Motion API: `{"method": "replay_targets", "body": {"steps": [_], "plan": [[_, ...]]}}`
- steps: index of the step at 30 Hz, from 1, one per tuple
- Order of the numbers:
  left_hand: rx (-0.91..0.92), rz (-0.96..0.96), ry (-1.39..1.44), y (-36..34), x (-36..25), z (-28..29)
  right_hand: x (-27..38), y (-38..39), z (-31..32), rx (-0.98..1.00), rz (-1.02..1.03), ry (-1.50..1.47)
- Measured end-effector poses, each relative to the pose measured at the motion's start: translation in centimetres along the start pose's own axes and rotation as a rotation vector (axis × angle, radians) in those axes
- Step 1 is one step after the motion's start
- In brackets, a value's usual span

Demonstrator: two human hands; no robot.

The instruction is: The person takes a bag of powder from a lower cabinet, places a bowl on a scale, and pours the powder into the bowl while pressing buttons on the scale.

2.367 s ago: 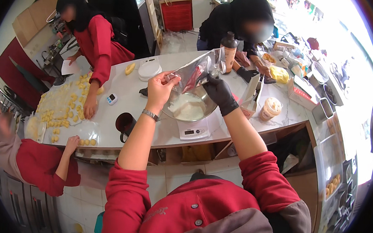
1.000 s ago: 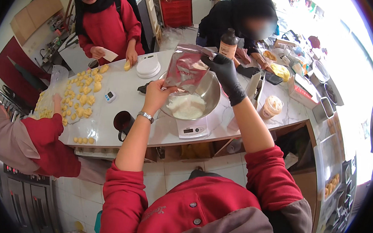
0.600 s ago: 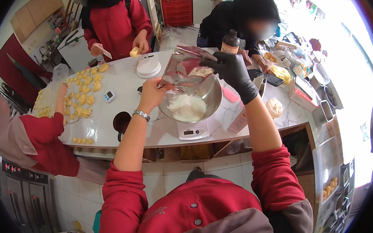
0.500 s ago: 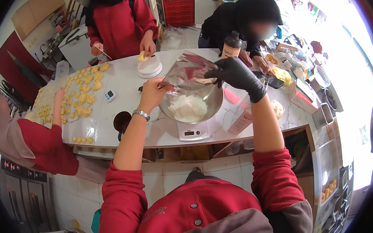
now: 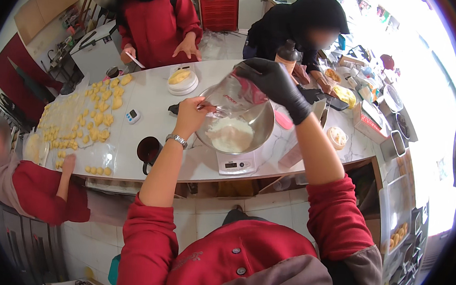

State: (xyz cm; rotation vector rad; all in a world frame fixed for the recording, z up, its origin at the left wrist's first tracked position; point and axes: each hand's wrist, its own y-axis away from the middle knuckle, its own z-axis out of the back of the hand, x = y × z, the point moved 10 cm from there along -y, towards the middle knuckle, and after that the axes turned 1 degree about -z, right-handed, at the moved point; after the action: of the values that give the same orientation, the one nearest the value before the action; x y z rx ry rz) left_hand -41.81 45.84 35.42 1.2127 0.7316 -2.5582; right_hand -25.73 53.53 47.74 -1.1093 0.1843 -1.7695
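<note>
Silver pouch [image 5: 234, 93] raised higher — white powder [image 5: 229, 136] in steel bowl [image 5: 263, 126]

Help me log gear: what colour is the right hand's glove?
The glove on the right hand is black, clearest in the head view.

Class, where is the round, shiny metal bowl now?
In the head view, the round, shiny metal bowl is near the middle, on the white digital scale, beneath the silvery plastic bag and right of the dark mug.
</note>
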Motion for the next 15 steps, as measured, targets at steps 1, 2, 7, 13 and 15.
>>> {"method": "replay_targets", "body": {"steps": [1,2,7,13,15], "plan": [[-0.007,0.058,0.017,0.6,1.2,0.4,0.7,0.0,0.1,0.055,0.030,0.049],[-0.003,0.102,0.043,0.7,1.8,0.3,1.0,0.3,0.7,0.099,0.054,0.115],[0.034,0.074,0.136,1.0,2.8,-0.5,-1.7,1.0,-0.5,0.346,-0.089,0.169],[0.021,0.072,0.126,0.9,2.5,-0.2,0.9,0.3,0.2,0.212,0.037,0.451],[0.003,0.066,0.148,0.8,2.7,0.1,1.0,0.3,0.4,0.143,0.058,0.236]]}}
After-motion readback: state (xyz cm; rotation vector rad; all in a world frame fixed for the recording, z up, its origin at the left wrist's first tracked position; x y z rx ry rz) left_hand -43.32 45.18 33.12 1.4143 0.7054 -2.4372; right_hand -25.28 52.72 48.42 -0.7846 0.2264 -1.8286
